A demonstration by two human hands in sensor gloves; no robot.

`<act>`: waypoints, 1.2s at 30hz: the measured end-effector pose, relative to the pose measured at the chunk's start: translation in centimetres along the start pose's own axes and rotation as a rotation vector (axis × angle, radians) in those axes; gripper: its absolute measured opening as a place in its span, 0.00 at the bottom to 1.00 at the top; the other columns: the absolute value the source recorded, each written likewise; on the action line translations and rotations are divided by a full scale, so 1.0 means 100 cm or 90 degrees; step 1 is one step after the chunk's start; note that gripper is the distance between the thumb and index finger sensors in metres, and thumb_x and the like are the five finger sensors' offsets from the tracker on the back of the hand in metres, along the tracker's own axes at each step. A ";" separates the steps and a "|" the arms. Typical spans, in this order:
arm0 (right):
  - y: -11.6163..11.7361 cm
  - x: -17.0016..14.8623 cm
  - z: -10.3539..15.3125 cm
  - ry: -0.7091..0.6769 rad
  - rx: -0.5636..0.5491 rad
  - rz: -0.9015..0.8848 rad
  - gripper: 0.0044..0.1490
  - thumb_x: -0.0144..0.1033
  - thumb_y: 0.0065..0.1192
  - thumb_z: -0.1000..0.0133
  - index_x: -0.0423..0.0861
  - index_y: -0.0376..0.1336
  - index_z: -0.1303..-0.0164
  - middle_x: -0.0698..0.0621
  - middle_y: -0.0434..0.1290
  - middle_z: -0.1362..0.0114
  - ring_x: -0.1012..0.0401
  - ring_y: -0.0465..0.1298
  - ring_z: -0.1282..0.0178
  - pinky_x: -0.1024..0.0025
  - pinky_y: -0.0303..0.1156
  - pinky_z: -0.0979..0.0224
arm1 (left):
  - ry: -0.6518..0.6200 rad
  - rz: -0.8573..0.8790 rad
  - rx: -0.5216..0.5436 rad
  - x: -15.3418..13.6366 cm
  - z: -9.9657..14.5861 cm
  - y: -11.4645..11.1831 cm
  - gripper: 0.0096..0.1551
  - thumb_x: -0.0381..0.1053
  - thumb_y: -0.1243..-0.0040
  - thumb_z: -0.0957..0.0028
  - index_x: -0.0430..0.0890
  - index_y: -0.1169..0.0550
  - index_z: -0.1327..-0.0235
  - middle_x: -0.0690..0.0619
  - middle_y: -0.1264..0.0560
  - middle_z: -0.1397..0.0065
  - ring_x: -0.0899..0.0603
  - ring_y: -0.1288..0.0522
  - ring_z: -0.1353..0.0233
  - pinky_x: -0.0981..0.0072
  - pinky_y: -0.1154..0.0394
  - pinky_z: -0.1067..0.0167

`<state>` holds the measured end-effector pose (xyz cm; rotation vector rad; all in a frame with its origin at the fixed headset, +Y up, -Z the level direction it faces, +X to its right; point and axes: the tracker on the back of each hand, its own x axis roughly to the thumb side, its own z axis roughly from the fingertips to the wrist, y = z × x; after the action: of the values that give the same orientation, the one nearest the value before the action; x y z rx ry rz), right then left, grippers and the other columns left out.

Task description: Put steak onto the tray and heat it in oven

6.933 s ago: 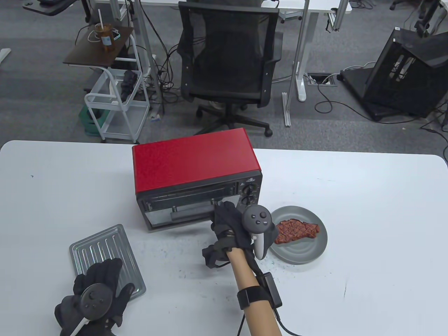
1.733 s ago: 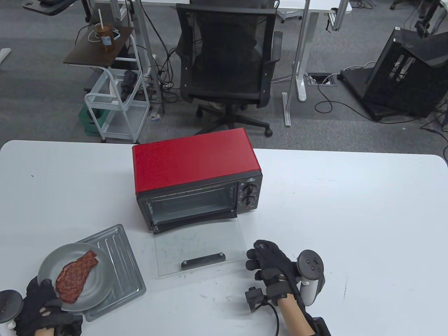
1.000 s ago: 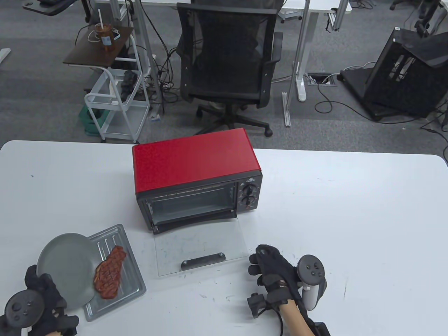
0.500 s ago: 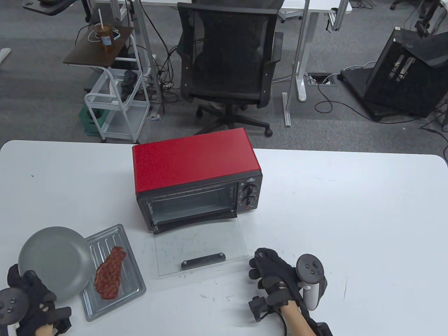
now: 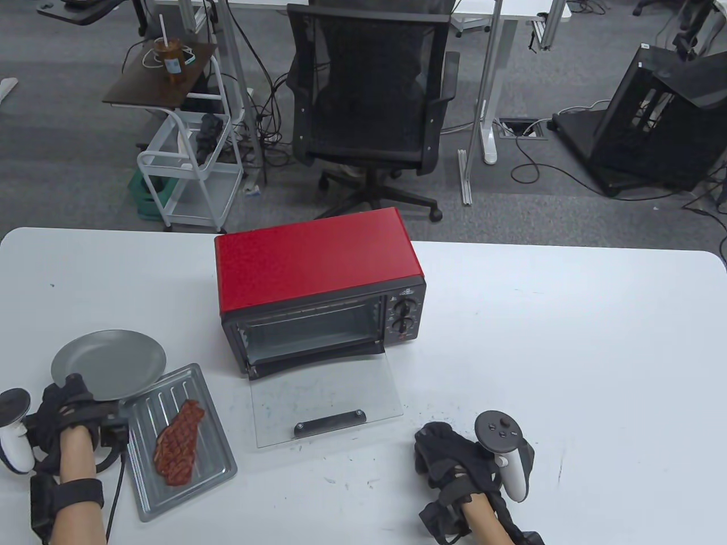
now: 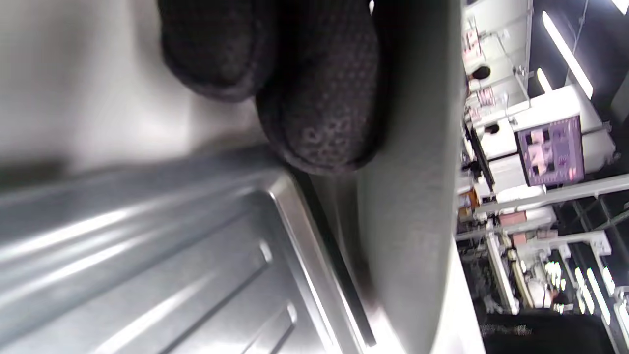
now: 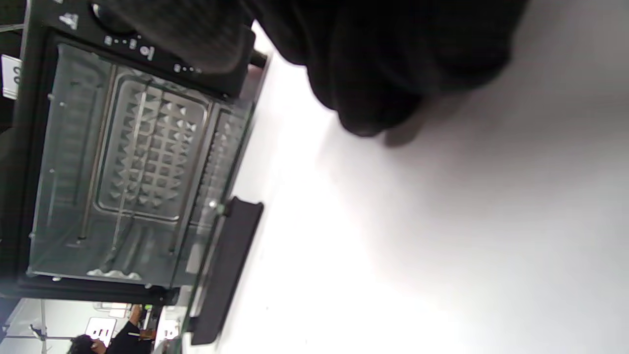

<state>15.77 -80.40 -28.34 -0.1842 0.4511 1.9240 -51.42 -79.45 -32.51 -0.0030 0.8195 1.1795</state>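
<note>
— How is the left hand [image 5: 65, 409] placed, and what is held?

— An empty grey plate [image 5: 111, 363] is gripped at its near rim, fingers curled round the edge; in the left wrist view the gloved fingertips [image 6: 314, 98] are seen pressed against the plate's underside, just beside the tray's corner. Whether the plate is resting on the worktop [image 5: 568, 352] or is raised a little cannot be told.

— And the steak?

— The steak [image 5: 179, 443] is laid on the metal tray [image 5: 224, 465], which lies flat on the worktop just to the right of the left hand. The tray's long axis is run from the near edge away and slightly left, and the steak is stretched along much the same line.

— The right hand?

— The right hand [image 5: 448, 454] is rested on the worktop with fingers loosely curled and nothing held, near the right front corner of the glass door [image 5: 324, 397], which is folded down flat in front of the red oven [image 5: 312, 267].

— Which hand is better placed for the tray?

— The left is judged nearer by far, but it is occupied by the plate, which would have to be put down first. From there the oven's open mouth lies up and to the right, so the tray would probably have to be turned for one of its ends to be fed in over the lowered door.
</note>
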 end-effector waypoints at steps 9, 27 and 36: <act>-0.004 -0.010 -0.001 0.055 0.041 -0.034 0.37 0.45 0.53 0.40 0.36 0.51 0.29 0.43 0.64 0.33 0.57 0.74 0.46 0.65 0.75 0.51 | 0.004 -0.064 -0.011 0.011 -0.011 -0.019 0.44 0.64 0.55 0.47 0.37 0.49 0.30 0.47 0.28 0.30 0.52 0.12 0.59 0.70 0.22 0.55; -0.005 -0.008 -0.007 0.070 0.056 0.000 0.37 0.47 0.52 0.40 0.38 0.51 0.28 0.47 0.65 0.35 0.61 0.76 0.50 0.69 0.77 0.53 | 0.119 -0.740 0.079 0.015 0.078 -0.042 0.46 0.68 0.33 0.63 0.49 0.33 0.33 0.54 0.25 0.35 0.45 0.19 0.43 0.52 0.24 0.48; -0.006 -0.007 -0.006 0.076 0.063 -0.013 0.37 0.48 0.52 0.40 0.39 0.51 0.28 0.48 0.66 0.35 0.61 0.76 0.49 0.70 0.77 0.52 | 0.084 -0.726 0.142 0.013 0.090 -0.060 0.45 0.52 0.23 0.75 0.49 0.30 0.41 0.56 0.19 0.48 0.53 0.14 0.59 0.63 0.17 0.61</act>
<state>16.57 -81.07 -28.76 -0.2388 0.6215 1.8729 -41.30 -77.22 -29.16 -0.3260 0.8629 0.0117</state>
